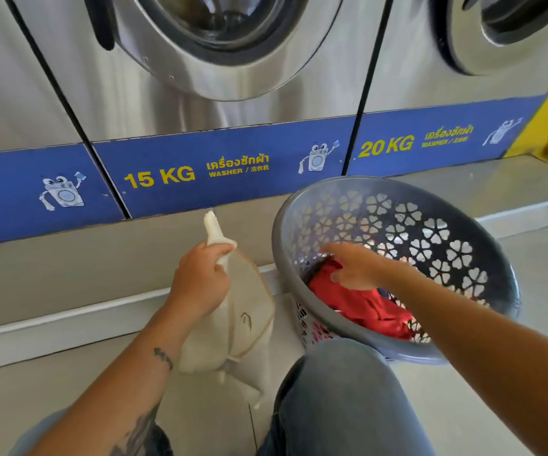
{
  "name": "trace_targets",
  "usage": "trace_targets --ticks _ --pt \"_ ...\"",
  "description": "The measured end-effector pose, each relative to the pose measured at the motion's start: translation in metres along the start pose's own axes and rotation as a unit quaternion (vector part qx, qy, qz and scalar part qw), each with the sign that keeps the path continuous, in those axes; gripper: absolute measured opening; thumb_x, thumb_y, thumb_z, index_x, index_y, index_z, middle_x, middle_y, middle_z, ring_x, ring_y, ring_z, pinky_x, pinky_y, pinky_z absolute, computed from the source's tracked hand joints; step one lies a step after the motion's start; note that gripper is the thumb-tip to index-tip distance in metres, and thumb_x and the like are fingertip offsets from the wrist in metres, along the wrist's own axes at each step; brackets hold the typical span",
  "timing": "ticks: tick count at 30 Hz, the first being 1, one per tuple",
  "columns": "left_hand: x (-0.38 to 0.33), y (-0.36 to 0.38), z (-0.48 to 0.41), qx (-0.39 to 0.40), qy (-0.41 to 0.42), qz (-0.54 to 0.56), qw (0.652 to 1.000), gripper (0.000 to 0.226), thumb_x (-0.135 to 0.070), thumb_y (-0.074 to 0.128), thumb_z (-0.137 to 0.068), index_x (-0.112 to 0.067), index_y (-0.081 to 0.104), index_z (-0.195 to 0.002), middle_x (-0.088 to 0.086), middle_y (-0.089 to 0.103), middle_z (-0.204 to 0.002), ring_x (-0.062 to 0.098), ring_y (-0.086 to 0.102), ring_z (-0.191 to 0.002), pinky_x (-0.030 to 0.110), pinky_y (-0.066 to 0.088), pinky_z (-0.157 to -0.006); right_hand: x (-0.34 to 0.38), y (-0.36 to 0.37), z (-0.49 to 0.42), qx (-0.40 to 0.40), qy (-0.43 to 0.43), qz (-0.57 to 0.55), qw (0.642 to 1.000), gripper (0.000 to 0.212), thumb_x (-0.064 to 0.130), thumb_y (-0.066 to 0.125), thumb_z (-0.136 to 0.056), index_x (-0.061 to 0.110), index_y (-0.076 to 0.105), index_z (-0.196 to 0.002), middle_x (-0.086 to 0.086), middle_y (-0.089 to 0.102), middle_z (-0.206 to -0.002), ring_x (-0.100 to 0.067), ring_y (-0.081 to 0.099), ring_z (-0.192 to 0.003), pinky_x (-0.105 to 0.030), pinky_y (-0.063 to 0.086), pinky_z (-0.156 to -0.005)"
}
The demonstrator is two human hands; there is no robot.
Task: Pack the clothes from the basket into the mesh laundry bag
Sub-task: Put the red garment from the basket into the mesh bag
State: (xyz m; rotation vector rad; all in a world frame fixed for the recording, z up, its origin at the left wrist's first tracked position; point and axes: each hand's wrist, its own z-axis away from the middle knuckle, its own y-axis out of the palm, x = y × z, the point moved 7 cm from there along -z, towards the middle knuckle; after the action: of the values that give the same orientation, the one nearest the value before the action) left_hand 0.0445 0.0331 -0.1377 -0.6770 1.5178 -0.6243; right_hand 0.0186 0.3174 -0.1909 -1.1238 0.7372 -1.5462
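Red garment (364, 307) lay crumpled at the bottom of the tilted basket (277, 238). Soft, light and floppy, not fragile. It would likely bunch and trail, so a fistful from the middle of the heap looked the better hold, not an edge. Right hand (355, 264) was inside the basket over the red cloth, fingers loosely spread, index stretched forward, pinching nothing. Contact with the cloth unclear. Just left of the basket, the mesh laundry bag (249, 311) hung limp to the floor. Left hand (200, 281) had its fingers curled tight round the gathered top. Bag mouth looked bunched shut and would need opening. Washers (233, 126) stood behind the basket, a jeans knee (341, 406) in front of it.
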Motion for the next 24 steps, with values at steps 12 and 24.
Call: trace_targets --ticks 12,24 --pt "-0.011 0.026 -0.032 0.0 0.017 0.016 1.0 0.048 -0.001 0.044 -0.093 -0.024 0.062 -0.131 0.0 0.054 -0.14 0.024 0.051 -0.126 0.039 0.046 -0.103 -0.035 0.077 -0.072 0.175 0.036 0.253 0.951 0.099 0.047 0.069 -0.08 0.034 0.011 -0.16 -0.009 0.026 -0.163 -0.042 0.027 -0.147 -0.055 0.035 -0.115" --pt "0.007 0.023 -0.041 0.008 0.026 0.011 1.0 0.047 -0.002 0.046 -0.093 -0.026 0.063 -0.13 -0.004 0.056 -0.139 0.02 0.05 -0.128 0.037 0.043 -0.107 -0.028 0.096 -0.081 0.131 0.004 0.335 0.933 0.052 0.037 0.064 -0.088 0.014 0.056 -0.134 -0.008 0.063 -0.13 -0.032 0.063 -0.117 -0.038 0.052 -0.086"
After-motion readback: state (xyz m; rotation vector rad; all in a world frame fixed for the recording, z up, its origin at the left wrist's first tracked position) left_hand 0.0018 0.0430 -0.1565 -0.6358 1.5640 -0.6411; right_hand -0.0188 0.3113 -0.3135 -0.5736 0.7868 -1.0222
